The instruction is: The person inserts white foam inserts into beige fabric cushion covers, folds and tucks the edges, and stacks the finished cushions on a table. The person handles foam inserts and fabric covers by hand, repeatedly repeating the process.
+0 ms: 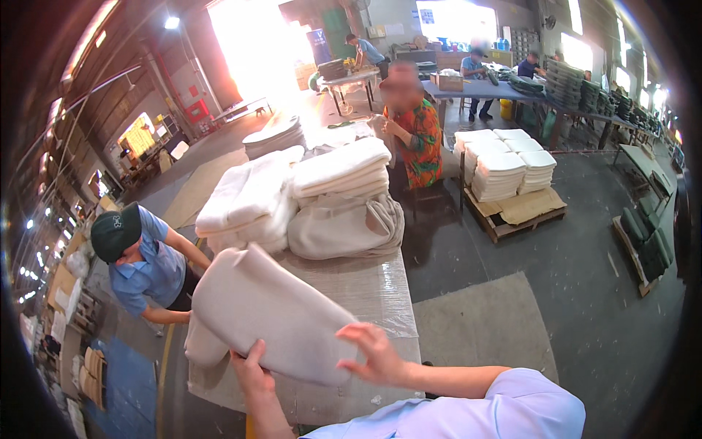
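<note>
A large off-white padded sheet [270,314], smooth and apparently soft, is tilted up over the near part of the table. My left hand [254,369] grips its lower edge, thumb on top and fingers mostly hidden underneath. Beside the sheet's right end is my right hand [371,355], its fingers curved and apart; whether the fingertips touch the sheet I cannot tell. Under the sheet's left end, another off-white pad [205,344] shows in part. A co-worker in a blue shirt [150,260] stands to the left, hands largely hidden behind the pads.
Stacked white pads [340,172] fill the far half of the plastic-covered table [351,285]. A person in a patterned orange top [423,143] stands beyond. Right of them, a wooden pallet [523,223] bears more white stacks. A mat [482,329] lies on the floor.
</note>
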Demonstrator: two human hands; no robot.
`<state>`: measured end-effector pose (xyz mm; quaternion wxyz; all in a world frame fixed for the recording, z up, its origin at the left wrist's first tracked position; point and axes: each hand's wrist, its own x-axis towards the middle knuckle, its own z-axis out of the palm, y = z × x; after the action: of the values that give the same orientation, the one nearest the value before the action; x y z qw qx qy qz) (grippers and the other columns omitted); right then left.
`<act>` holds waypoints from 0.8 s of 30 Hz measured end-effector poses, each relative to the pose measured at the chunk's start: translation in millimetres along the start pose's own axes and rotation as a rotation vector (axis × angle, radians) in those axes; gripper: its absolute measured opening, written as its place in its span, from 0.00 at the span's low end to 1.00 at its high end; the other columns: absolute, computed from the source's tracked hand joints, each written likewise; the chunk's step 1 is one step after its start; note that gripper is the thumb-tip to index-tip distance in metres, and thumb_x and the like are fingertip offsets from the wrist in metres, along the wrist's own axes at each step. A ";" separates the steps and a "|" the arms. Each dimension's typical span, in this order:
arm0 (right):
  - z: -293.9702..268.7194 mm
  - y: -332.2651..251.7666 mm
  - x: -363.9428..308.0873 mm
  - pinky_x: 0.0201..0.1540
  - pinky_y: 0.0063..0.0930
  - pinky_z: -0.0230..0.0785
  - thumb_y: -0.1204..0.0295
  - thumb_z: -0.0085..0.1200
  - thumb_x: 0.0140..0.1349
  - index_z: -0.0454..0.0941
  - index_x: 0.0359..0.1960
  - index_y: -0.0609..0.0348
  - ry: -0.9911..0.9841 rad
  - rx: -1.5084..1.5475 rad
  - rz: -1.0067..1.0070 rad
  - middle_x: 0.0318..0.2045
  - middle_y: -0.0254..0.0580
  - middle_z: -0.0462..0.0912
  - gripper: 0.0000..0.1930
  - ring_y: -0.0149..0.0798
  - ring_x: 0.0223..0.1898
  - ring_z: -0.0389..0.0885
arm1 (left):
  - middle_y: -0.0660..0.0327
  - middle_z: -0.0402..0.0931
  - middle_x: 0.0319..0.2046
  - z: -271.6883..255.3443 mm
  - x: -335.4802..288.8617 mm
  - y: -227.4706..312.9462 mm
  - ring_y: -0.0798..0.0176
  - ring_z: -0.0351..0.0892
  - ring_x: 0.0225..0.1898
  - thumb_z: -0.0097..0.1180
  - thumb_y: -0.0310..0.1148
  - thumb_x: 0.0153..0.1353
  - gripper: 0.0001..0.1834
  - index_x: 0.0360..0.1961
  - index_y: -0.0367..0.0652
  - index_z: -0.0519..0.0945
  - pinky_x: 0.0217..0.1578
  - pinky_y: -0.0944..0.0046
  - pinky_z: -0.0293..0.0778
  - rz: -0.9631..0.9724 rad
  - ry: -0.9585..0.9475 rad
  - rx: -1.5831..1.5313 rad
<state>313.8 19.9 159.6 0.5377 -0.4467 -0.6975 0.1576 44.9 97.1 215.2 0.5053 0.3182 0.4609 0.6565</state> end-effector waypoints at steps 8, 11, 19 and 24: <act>32.0 -3.9 -38.6 0.69 0.71 0.57 0.59 0.76 0.52 0.56 0.83 0.32 -0.418 -0.490 -0.148 0.76 0.47 0.62 0.56 0.53 0.78 0.59 | 0.55 0.74 0.64 -21.0 -73.8 -71.9 0.48 0.75 0.66 0.64 0.26 0.57 0.37 0.70 0.44 0.70 0.67 0.39 0.75 -0.249 0.120 -0.395; 24.5 19.4 -41.5 0.65 0.66 0.64 0.66 0.73 0.51 0.69 0.74 0.41 -0.531 -0.509 -0.102 0.64 0.42 0.75 0.44 0.48 0.66 0.75 | 0.53 0.72 0.66 -34.8 -101.0 -92.9 0.50 0.73 0.68 0.62 0.23 0.57 0.36 0.69 0.41 0.71 0.67 0.40 0.75 -0.428 0.323 -0.424; 25.7 46.7 -55.2 0.58 0.50 0.72 0.68 0.72 0.51 0.75 0.67 0.45 -0.742 -0.526 -0.154 0.58 0.38 0.80 0.37 0.45 0.59 0.81 | 0.48 0.77 0.59 -73.0 -144.5 -145.5 0.44 0.80 0.59 0.62 0.37 0.65 0.29 0.66 0.41 0.71 0.60 0.35 0.80 -0.740 0.431 -0.477; 3.6 55.9 -30.1 0.55 0.48 0.73 0.68 0.69 0.54 0.79 0.63 0.46 -0.892 -0.418 -0.127 0.53 0.39 0.84 0.31 0.48 0.55 0.82 | 0.46 0.80 0.58 -99.0 -158.6 -125.3 0.46 0.83 0.57 0.59 0.47 0.73 0.27 0.64 0.39 0.74 0.59 0.41 0.81 -1.040 0.098 -0.266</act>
<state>336.7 27.8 100.7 0.0941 -0.3906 -0.9022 0.1570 49.3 -74.6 69.8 0.7774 -0.0497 0.4937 0.3867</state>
